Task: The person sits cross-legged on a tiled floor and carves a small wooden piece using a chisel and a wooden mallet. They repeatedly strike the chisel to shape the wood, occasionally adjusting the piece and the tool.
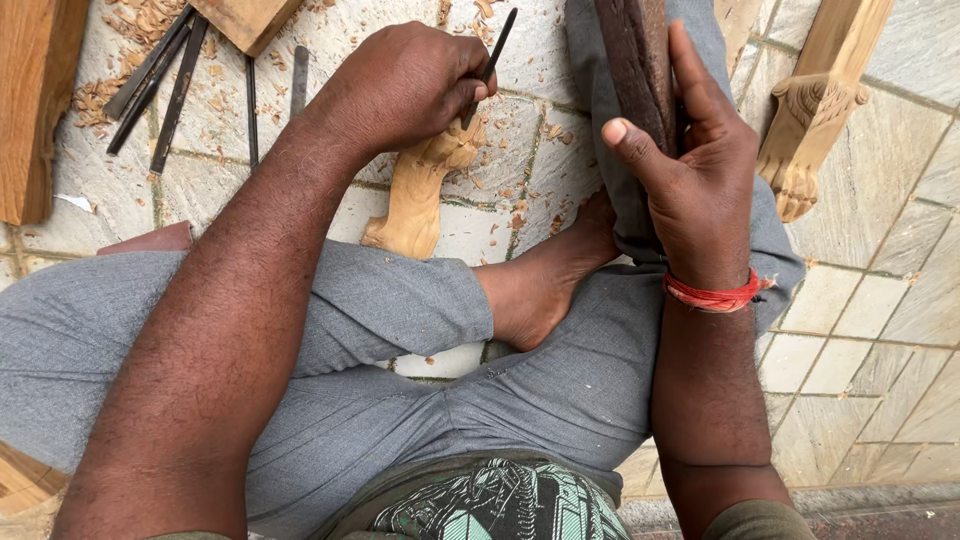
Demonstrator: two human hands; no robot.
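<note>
- The left hand (405, 85), in the upper middle of the frame, was closed tight around a thin dark chisel (488, 62) and pressed down on a pale carved wooden piece (418, 195).
- That carved piece lay on the tiled floor (880, 290) just above the person's crossed legs, near a bare foot (545, 280).
- The right hand (695, 170), at upper right, gripped a dark wooden block (638, 60), thumb along its side and fingers wrapped round it.
- A red thread band (712, 295) circled that wrist.
- Spare metal tools (160, 85) lay at upper left among shavings.
- A second carved leg (815, 110) stood at upper right.
</note>
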